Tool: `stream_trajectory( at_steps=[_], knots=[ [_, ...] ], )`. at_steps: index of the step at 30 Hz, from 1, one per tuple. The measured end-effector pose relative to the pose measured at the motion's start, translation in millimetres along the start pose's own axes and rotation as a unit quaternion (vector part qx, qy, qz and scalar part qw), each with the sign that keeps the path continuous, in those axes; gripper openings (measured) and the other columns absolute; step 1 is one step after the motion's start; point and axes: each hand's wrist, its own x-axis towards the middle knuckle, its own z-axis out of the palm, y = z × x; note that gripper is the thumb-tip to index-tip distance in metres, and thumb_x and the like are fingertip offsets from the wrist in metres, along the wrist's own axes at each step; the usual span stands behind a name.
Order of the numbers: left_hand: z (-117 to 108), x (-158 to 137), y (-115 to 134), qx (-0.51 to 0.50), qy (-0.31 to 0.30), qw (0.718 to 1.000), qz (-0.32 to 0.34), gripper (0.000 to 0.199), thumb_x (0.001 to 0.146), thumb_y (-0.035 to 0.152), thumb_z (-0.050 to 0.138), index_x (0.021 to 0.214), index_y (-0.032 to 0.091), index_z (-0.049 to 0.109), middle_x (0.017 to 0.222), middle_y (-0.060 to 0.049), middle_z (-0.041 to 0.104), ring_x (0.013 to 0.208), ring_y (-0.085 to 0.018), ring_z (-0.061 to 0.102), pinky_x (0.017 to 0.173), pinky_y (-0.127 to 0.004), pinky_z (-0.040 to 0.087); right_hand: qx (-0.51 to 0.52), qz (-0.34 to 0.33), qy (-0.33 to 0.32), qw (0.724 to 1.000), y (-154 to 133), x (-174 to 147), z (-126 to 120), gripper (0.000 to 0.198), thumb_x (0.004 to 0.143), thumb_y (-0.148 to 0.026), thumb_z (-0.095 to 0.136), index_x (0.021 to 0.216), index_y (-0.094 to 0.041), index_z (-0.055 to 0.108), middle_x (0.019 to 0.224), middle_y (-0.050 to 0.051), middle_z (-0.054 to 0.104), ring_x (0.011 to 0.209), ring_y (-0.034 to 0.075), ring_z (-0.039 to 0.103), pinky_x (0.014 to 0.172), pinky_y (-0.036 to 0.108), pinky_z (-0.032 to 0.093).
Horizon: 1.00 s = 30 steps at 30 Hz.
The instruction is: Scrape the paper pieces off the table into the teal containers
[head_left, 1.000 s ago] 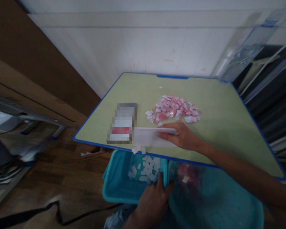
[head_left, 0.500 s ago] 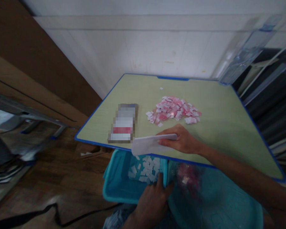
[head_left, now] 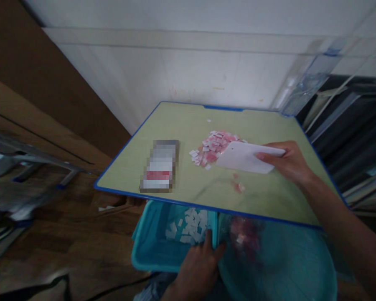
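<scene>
Over the table [head_left: 181,121]: scraper [head_left: 242,159], gripped in fingers of right hand [head_left: 291,162], near pink pile [head_left: 216,143]; below, left hand [head_left: 199,265] at bin rim [head_left: 214,228], finger closure unclear.

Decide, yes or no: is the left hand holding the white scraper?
No, the white scraper is in the right hand.

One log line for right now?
right hand: holds white scraper | left hand: at teal bin's rim | pink-white pile: on table | white scraps: in teal bin
</scene>
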Motion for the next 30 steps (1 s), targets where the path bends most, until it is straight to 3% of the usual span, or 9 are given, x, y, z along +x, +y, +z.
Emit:
stream_trajectory(
  at_steps=[6, 17, 30],
  knots=[
    [0.3, -0.7, -0.6, 0.006, 0.024, 1.0, 0.015, 0.054, 0.076, 0.014, 0.045, 0.127, 0.032, 0.036, 0.13, -0.021, 0.033, 0.078, -0.027, 0.061, 0.065, -0.043, 0.048, -0.032, 0.022, -0.038, 0.999, 20.0, -4.8, -12.9, 0.032, 0.066, -0.044, 0.063, 0.078, -0.015, 0.07, 0.064, 0.001, 0.064, 0.049, 0.01, 0.051, 0.044, 0.021, 0.035],
    [-1.2, -0.4, -1.5, 0.005, 0.019, 1.0, 0.011, 0.053, 0.076, 0.015, 0.046, 0.126, 0.031, 0.036, 0.129, -0.019, 0.033, 0.082, -0.026, 0.06, 0.069, -0.041, 0.047, -0.002, -0.017, -0.116, 0.993, 10.7, -7.1, -14.5, 0.03, 0.065, -0.039, 0.065, 0.081, -0.015, 0.072, 0.077, 0.008, 0.07, 0.062, 0.016, 0.061, 0.056, 0.024, 0.045],
    [-2.8, -1.0, 0.3, 0.015, 0.017, 1.0, 0.001, 0.047, 0.079, 0.019, 0.044, 0.125, 0.031, 0.038, 0.127, -0.016, 0.035, 0.082, -0.025, 0.059, 0.07, -0.04, 0.046, -0.022, -0.004, -0.22, 0.975, 11.1, -21.5, -27.3, 0.023, 0.069, -0.03, 0.062, 0.078, -0.012, 0.073, 0.068, 0.01, 0.069, 0.058, 0.014, 0.058, 0.053, 0.022, 0.041]
  ],
)
